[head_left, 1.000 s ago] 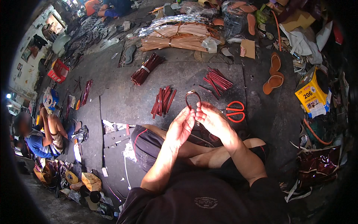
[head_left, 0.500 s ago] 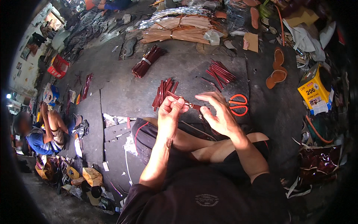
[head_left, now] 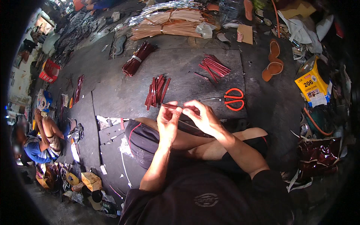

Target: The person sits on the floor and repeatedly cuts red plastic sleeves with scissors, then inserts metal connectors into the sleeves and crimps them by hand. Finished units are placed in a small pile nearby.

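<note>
A short, glossy dark red strip (head_left: 170, 106) is pinched between the thumb and fingers of my left hand (head_left: 167, 122). My right hand (head_left: 202, 118) meets it from the right, its thumb and fingertips closed on the strip's right end, which they partly hide. Just beyond my left hand lies a loose pile of similar red strips (head_left: 156, 91). Orange-handled scissors (head_left: 234, 99) rest to the right of my right hand, blades pointing left. Farther off are another pile of red strips (head_left: 215, 66) and a single thin dark piece (head_left: 202, 76) beside it.
A banded bundle of dark red strips (head_left: 138, 59) lies on the dark board. Tied bundles of tan strips (head_left: 168, 27) are at the back. Two brown sandal soles (head_left: 273, 67) and a yellow box (head_left: 312, 84) stand right. Another person (head_left: 39, 144) sits at the left.
My right hand has closed in from spread fingers to a pinch at the strip and moved left, uncovering the scissor blades. The whole view has shifted slightly.
</note>
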A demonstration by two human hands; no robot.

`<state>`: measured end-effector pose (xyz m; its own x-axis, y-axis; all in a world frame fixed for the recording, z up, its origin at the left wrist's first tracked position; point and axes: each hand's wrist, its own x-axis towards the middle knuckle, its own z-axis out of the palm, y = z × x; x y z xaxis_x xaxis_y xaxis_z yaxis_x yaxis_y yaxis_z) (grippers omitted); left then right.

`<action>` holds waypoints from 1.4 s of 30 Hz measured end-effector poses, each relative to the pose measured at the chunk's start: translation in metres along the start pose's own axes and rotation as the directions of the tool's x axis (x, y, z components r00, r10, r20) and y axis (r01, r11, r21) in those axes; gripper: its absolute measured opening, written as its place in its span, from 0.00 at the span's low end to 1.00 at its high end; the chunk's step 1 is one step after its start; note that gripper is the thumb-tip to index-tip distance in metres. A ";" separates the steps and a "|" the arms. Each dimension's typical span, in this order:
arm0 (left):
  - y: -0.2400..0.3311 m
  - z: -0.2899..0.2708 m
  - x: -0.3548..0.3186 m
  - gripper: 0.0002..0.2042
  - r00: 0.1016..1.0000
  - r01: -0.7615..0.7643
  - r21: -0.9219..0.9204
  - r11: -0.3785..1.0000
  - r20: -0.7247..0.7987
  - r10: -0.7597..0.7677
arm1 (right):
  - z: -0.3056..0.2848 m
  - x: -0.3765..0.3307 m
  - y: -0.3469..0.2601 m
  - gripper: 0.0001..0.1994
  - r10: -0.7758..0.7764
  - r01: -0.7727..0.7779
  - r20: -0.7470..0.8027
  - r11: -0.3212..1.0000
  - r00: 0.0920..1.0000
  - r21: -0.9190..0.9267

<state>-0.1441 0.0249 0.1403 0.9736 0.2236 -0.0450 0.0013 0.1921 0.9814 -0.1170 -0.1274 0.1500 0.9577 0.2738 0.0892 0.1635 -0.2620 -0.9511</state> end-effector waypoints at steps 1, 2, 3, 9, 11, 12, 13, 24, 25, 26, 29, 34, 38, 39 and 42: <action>-0.003 -0.002 0.004 0.12 1.000 0.022 -0.024 0.999 -0.016 -0.022 | -0.003 0.000 0.005 0.10 0.010 -0.010 0.052 1.000 0.999 0.000; -0.008 -0.006 0.008 0.13 0.997 0.069 -0.078 0.995 -0.041 -0.072 | -0.007 0.001 0.009 0.11 0.021 -0.021 0.103 1.000 0.994 0.000; -0.008 -0.012 0.012 0.14 0.990 0.139 -0.147 0.979 0.009 -0.139 | -0.012 0.004 0.012 0.12 0.032 -0.032 0.158 0.999 0.987 -0.002; 0.004 -0.037 0.025 0.24 0.983 0.144 0.237 0.961 0.075 -0.166 | -0.042 0.034 0.056 0.08 0.206 -0.206 0.014 0.968 0.979 0.144; 0.024 -0.050 0.027 0.24 0.972 0.111 0.287 0.952 0.169 -0.164 | -0.061 0.053 0.092 0.10 0.247 -0.244 -0.043 0.967 0.968 0.071; 0.038 -0.053 0.028 0.22 0.971 0.082 0.387 0.918 0.175 -0.160 | -0.064 0.058 0.109 0.12 0.145 -0.195 -0.239 0.960 0.960 -0.202; 0.043 -0.058 0.031 0.20 0.975 0.000 0.479 0.878 0.194 -0.106 | -0.066 0.064 0.126 0.13 -0.015 -0.180 -0.385 0.868 0.923 -0.463; 0.021 -0.035 0.054 0.19 0.934 -0.120 0.667 0.736 0.327 -0.144 | -0.064 0.084 0.178 0.10 -0.208 -0.097 -0.250 0.553 0.946 -0.827; 0.009 -0.024 0.059 0.20 0.928 -0.060 0.630 0.774 0.321 -0.190 | -0.062 0.086 0.178 0.09 -0.194 -0.108 -0.235 0.506 0.952 -0.856; -0.001 -0.012 0.066 0.20 0.913 -0.038 0.652 0.757 0.331 -0.240 | -0.061 0.087 0.182 0.07 -0.172 -0.117 -0.236 0.512 0.956 -0.851; -0.062 0.024 0.100 0.21 0.898 0.009 0.754 0.657 0.283 -0.337 | -0.055 0.086 0.180 0.06 -0.114 -0.183 -0.310 0.602 0.944 -0.778; -0.122 0.084 0.135 0.25 0.955 0.259 0.785 0.563 -0.120 -0.272 | -0.056 0.086 0.168 0.06 -0.143 -0.122 -0.410 0.823 0.901 -0.554; -0.152 0.090 0.143 0.22 0.970 0.234 0.824 0.517 -0.164 -0.177 | -0.065 0.092 0.133 0.06 0.076 -0.234 -0.398 0.901 0.914 -0.365; -0.148 0.090 0.144 0.21 0.969 0.233 0.796 0.559 -0.141 -0.203 | -0.071 0.094 0.129 0.06 0.113 -0.269 -0.411 0.900 0.905 -0.344; -0.116 0.076 0.143 0.14 0.948 0.261 0.618 0.741 -0.019 -0.318 | -0.082 0.093 0.112 0.07 0.175 -0.207 -0.374 0.977 0.911 -0.047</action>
<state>0.0119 -0.0378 0.0340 0.9181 0.1685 -0.3587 0.3963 -0.3898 0.8313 0.0095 -0.2076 0.0760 0.9895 -0.1422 0.0256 -0.0270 -0.3563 -0.9340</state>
